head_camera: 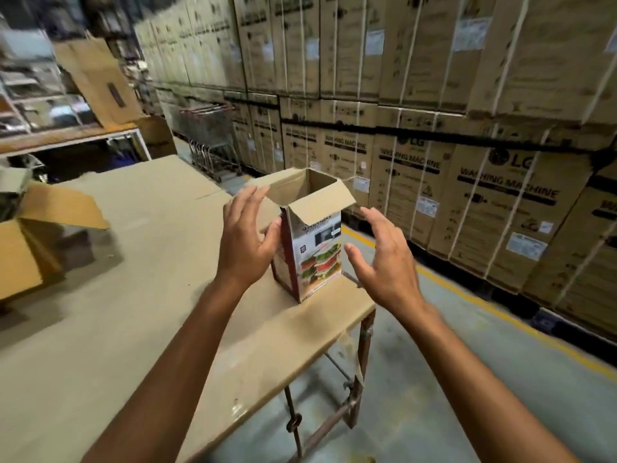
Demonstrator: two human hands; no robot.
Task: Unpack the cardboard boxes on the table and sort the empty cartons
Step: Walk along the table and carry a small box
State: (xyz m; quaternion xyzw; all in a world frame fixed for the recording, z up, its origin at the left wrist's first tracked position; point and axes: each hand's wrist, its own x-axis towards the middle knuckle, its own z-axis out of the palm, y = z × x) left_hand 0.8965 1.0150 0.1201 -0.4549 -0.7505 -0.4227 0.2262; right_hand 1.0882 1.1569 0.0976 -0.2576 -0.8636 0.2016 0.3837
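Surroundings: stacked brown strapped cartons (500,202) fill the right and upper frame. A large open brown cardboard box (30,248) stands at the left edge on the cardboard-covered table (133,312). Legible print on the stack: "LG", "WASHING MACHINE".

The small printed carton (314,252) stands upright at centre frame near the table's right edge, with its top flaps open and its lettering blurred.

Left hand (247,242): fingers spread, thumb against the carton's left side.

Right hand (384,262): fingers spread, just right of the carton, not touching.
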